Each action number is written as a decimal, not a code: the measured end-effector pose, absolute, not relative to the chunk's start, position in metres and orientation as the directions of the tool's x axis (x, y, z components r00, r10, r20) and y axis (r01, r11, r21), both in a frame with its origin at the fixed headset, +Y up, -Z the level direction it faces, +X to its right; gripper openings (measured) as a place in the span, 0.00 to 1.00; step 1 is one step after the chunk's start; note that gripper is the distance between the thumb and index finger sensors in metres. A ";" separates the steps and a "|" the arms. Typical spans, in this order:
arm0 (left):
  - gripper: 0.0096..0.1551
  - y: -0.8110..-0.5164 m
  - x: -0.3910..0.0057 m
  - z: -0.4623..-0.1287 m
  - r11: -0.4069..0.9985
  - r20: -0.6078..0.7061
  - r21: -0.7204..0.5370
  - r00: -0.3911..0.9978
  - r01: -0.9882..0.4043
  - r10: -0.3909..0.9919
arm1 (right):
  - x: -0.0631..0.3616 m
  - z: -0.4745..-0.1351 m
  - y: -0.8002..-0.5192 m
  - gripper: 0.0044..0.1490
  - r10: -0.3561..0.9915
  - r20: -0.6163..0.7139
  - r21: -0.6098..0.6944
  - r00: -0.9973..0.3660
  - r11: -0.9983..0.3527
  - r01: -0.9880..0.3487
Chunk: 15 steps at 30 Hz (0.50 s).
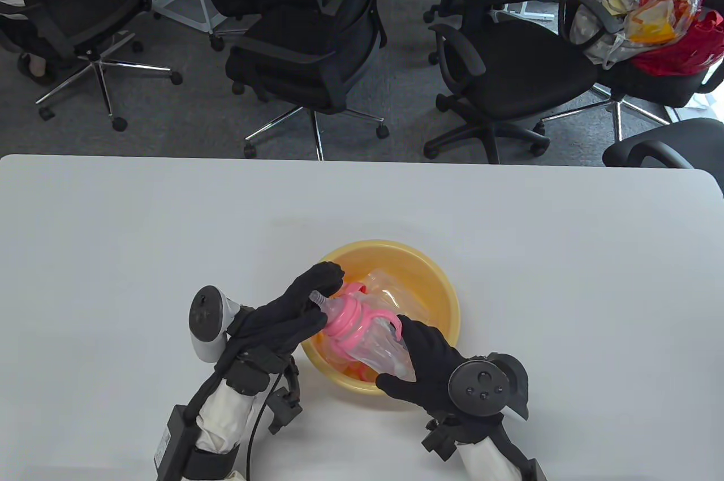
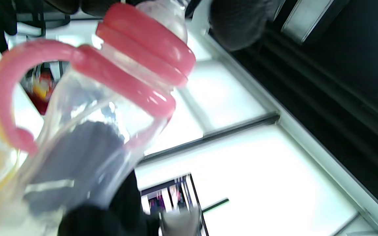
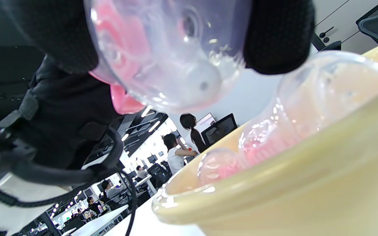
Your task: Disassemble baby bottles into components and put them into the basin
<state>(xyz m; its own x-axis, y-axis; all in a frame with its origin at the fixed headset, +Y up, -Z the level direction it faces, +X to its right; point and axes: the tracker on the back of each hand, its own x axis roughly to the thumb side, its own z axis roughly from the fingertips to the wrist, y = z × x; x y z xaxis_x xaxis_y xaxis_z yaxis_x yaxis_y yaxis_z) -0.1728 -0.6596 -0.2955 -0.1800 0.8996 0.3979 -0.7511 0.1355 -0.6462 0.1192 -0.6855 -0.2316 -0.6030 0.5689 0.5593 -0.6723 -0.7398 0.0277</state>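
Note:
A clear baby bottle [image 1: 380, 346] with a pink collar [image 1: 352, 318] and pink handles is held tilted over the yellow basin [image 1: 444, 283]. My right hand [image 1: 421, 359] grips the bottle's clear body near its base. My left hand [image 1: 317, 300] curls round the top, at the nipple [image 1: 319, 300] and collar. In the left wrist view the pink collar [image 2: 146, 62] and one handle [image 2: 8, 95] fill the frame. From the right wrist camera the bottle's base [image 3: 172, 62] sits between my dark fingers [image 3: 277, 36]. More clear and pink parts [image 3: 307, 108] lie in the basin [image 3: 274, 196].
The basin stands near the front middle of the white table [image 1: 169, 220]. Clear pieces [image 1: 396, 288] and something orange [image 1: 356, 370] lie inside it. Black office chairs [image 1: 317, 56] stand beyond the far edge; one at the right carries bags [image 1: 662, 17].

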 end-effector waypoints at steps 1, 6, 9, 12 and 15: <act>0.36 -0.659 -0.174 -0.296 0.148 0.401 -0.638 -0.162 -0.756 0.902 | 0.120 -0.232 -0.686 0.58 0.569 0.559 0.029 -0.603 -0.740 -0.672; 0.26 -0.656 -0.178 -0.294 0.241 0.493 -0.453 -0.016 -0.858 0.870 | 0.118 -0.232 -0.686 0.58 0.554 0.560 0.027 -0.616 -0.756 -0.654; 0.25 -0.656 -0.179 -0.290 0.272 0.525 -0.311 0.074 -0.910 0.848 | 0.119 -0.232 -0.686 0.58 0.564 0.558 0.033 -0.609 -0.748 -0.663; 0.24 -0.657 -0.182 -0.288 0.249 0.537 -0.203 0.105 -0.947 0.837 | 0.121 -0.232 -0.685 0.58 0.591 0.556 0.046 -0.584 -0.724 -0.689; 0.24 -0.657 -0.184 -0.287 0.214 0.530 -0.185 0.086 -0.959 0.843 | 0.123 -0.232 -0.684 0.58 0.602 0.555 0.051 -0.574 -0.713 -0.699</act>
<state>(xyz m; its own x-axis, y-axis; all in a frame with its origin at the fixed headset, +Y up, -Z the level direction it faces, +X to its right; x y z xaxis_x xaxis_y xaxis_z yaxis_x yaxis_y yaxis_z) -0.1835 -0.6566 -0.2874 0.0862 0.8434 0.5303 -0.9591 0.2144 -0.1851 0.1229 -0.6843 -0.2322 -0.5738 0.6021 0.5552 -0.6993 -0.7131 0.0507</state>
